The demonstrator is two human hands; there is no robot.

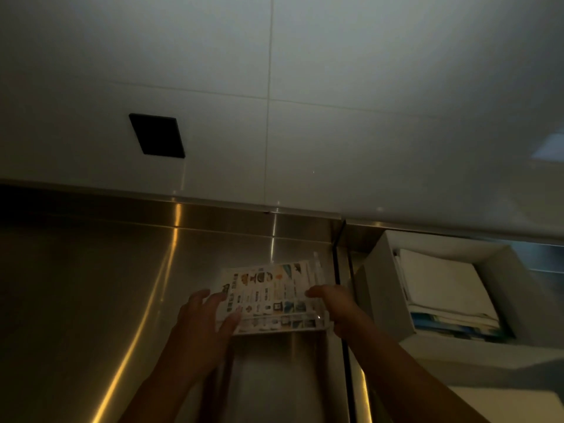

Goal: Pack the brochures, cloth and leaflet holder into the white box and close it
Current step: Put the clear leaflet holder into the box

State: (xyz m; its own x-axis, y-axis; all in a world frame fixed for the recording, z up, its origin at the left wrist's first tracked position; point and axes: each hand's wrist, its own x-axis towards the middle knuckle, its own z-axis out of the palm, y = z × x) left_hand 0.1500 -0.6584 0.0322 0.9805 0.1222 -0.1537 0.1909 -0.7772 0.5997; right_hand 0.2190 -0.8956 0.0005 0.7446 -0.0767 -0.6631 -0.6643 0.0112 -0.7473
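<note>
A clear leaflet holder (271,297) with a printed sheet showing through it lies flat just above the steel counter. My left hand (203,319) grips its left end, thumb at the front edge and fingers on top. My right hand (337,306) grips its right end. To the right stands the open white box (375,288). Inside it a folded white cloth (442,288) lies on top of blue brochures (451,326), whose edges show at the near side.
The steel counter (106,285) stretches to the left. A dark seam (340,261) divides it beside the box. Behind rises a white tiled wall with a black square plate (157,134). A pale surface (512,404) lies at the lower right.
</note>
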